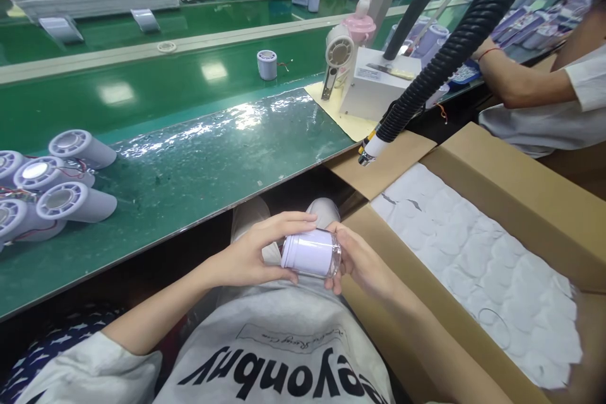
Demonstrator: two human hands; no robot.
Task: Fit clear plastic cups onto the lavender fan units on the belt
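A pale lilac cylinder (310, 254) with a clear cap on its right end lies sideways above my lap. My left hand (258, 249) has its fingers over the top and its thumb under the ridged left end. Around the clear right end curl the fingers of my right hand (357, 259). Both hands touch the cylinder at once. On the bench to the left, several lilac cylinders (78, 202) with round grilles and thin red wires lie in a group.
An open cardboard box (516, 183) with white round pieces is at the right. A black ribbed hose (440, 50) hangs over it, near a white device (374, 85). One cylinder (267, 65) stands on the green belt. Other people sit at the far side and right.
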